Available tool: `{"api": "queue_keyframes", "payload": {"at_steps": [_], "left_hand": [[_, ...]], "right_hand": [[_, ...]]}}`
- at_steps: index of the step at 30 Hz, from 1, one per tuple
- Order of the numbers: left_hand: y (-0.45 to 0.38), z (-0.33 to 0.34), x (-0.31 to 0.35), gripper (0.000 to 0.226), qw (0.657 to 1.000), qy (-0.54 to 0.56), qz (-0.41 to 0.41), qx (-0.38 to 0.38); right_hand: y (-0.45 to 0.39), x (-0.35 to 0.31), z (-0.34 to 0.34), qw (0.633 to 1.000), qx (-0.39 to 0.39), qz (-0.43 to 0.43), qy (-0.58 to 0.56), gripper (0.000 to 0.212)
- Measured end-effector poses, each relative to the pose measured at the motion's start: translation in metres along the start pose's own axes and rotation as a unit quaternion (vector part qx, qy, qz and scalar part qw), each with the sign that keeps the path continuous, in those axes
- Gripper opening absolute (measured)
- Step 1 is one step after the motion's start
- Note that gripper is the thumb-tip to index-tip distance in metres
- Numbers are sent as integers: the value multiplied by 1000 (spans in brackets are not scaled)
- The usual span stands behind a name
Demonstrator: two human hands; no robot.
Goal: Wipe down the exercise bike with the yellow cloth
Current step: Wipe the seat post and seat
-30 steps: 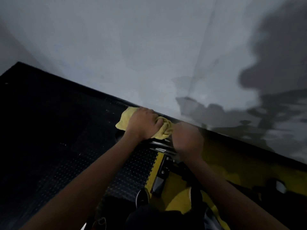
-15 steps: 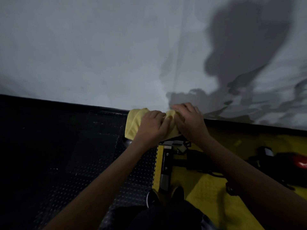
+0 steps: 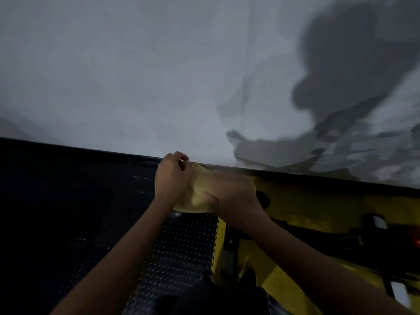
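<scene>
The yellow cloth [image 3: 196,194] is bunched between both hands just in front of the wall's base. My left hand [image 3: 171,178] pinches its upper left part with thumb and fingers. My right hand [image 3: 234,196] grips its right and lower part, thumb pressed into the fabric. Below the hands, dark parts of the exercise bike [image 3: 229,253] run down toward me; most of the bike is lost in the dim light. Whatever the cloth rests on is hidden by the hands.
A pale wall [image 3: 159,76] fills the upper view, with my shadow on its right. Black studded floor mat [image 3: 177,246] lies left, yellow mat [image 3: 318,208] right. Dark equipment with a red part [image 3: 417,239] sits at the right edge.
The left hand has lifted to pinch the cloth's top edge. The right hand has slid down over the cloth's right side. The cloth went from a flat roll to a bunched shape.
</scene>
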State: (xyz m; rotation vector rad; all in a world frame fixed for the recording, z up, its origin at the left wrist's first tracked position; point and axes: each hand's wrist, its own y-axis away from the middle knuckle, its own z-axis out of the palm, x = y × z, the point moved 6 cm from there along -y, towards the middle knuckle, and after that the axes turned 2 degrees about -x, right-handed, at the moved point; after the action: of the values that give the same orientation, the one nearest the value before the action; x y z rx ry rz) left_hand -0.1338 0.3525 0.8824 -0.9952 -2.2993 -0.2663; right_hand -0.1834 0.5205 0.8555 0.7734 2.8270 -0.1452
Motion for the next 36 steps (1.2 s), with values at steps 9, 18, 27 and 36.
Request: {"api": "queue_keyframes", "payload": {"at_steps": [9, 18, 27, 36], "left_hand": [[-15, 36, -1, 31, 995, -76, 59, -15], [-30, 37, -20, 35, 991, 18, 57, -118], [-16, 37, -26, 35, 993, 20, 4, -119], [-17, 41, -43, 46, 986, 61, -58, -146]], "right_hand": [[24, 42, -24, 981, 39, 179, 64, 51], [20, -27, 9, 981, 35, 186, -34, 58], [17, 17, -13, 892, 101, 436, 66, 44], [14, -38, 13, 947, 96, 307, 7, 47]]}}
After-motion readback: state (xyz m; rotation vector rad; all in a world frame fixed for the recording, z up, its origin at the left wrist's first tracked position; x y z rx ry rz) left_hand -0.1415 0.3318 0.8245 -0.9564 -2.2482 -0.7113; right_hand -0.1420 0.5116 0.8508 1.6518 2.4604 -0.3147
